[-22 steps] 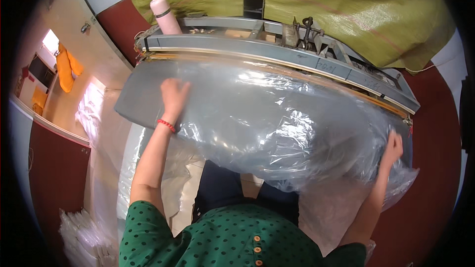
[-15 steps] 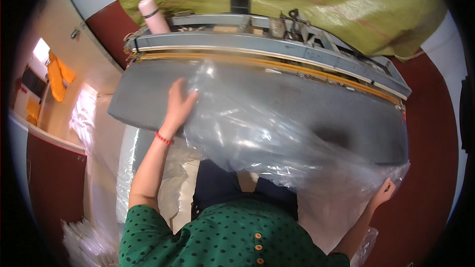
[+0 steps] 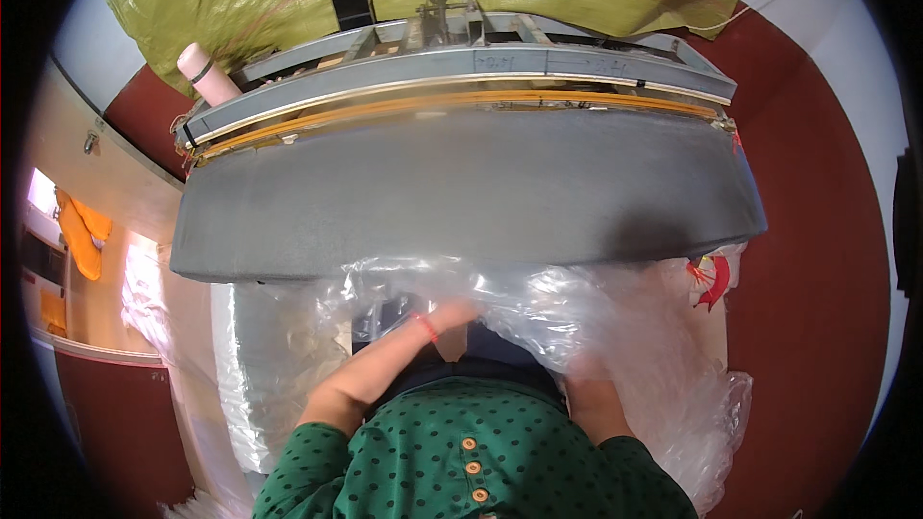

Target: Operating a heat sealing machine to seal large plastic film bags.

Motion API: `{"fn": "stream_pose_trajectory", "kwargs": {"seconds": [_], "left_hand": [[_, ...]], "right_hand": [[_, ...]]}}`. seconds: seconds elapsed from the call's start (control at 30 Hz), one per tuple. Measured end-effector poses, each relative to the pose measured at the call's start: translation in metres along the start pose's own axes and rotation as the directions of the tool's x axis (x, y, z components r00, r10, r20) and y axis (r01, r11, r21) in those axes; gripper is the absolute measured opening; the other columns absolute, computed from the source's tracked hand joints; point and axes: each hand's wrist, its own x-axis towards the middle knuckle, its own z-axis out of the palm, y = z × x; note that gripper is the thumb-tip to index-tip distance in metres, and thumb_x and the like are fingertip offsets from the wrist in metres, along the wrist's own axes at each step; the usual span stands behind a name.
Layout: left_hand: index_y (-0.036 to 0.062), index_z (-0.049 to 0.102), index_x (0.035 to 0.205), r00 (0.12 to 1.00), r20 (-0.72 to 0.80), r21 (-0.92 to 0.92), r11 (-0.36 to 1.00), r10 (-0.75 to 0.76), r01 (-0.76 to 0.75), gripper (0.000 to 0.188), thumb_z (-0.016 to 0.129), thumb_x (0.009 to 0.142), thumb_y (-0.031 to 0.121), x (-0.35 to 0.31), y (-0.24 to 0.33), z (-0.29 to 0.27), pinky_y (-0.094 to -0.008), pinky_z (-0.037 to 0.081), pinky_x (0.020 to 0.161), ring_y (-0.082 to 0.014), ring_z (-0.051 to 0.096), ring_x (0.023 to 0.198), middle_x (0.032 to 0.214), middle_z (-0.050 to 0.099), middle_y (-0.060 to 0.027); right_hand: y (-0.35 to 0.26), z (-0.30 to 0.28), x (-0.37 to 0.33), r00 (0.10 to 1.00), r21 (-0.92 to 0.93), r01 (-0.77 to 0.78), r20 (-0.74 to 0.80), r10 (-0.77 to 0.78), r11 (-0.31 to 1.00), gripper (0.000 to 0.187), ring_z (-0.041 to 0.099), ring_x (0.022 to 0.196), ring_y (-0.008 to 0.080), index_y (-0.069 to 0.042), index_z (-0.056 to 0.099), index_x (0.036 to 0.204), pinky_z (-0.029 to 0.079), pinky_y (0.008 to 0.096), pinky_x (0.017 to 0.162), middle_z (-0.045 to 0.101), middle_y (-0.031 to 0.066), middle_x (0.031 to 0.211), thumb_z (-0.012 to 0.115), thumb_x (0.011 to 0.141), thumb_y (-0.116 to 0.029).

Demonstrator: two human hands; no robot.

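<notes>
A clear plastic sheet [image 3: 548, 290] hangs in crumpled folds along the near edge of a long grey padded bench top [image 3: 461, 192], and spreads down to the right. In front of my body, my left hand [image 3: 454, 313], below a red bracelet, is against the sheet's left part. Motion smears its fingers. My right hand [image 3: 586, 365] is low and to the right, beside the sheet. Blur and plastic folds hide its fingers.
Behind the bench top runs a grey metal frame [image 3: 385, 75] with orange strips [image 3: 452, 101]. A pink bottle [image 3: 209, 75] and a black phone-like slab [image 3: 352, 4] stand there. More plastic [image 3: 240, 375] lies at left; a red item [image 3: 711, 279] is under the right end.
The sheet has come off the bench top toward me, baring the grey surface. Both hands have moved in close to my body, the left rightward and the right leftward. The view has shifted.
</notes>
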Motion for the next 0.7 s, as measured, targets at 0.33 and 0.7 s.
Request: {"fn": "stream_pose_trajectory", "kwargs": {"seconds": [0.33,0.7], "left_hand": [[0.0074,0.040,0.126,0.671,0.172,0.192,0.644,0.721,-0.741,0.050,0.055,0.080,0.022,-0.025,0.099,0.013,-0.0399,0.038,0.092,-0.0347,0.046,0.108,0.119,0.047,-0.0198],[0.0030,0.057,0.105,0.646,-0.615,0.101,0.858,0.452,-0.504,0.028,0.056,0.079,0.012,-0.089,-0.095,-0.057,-0.0362,0.046,0.079,-0.0312,0.057,0.094,0.102,0.059,-0.0166]], "right_hand": [[0.068,-0.073,0.000,0.995,-0.083,-0.058,-0.081,0.051,0.995,0.036,0.056,0.076,0.0292,0.001,0.059,0.099,0.044,0.0377,0.070,0.061,0.0165,0.090,0.062,0.076,-0.027],[0.116,-0.363,0.007,0.853,-0.472,-0.269,-0.521,-0.020,0.840,0.036,0.057,0.072,0.0304,-0.001,0.060,0.099,0.046,0.0389,0.066,0.062,0.0162,0.088,0.062,0.075,-0.028]]}}
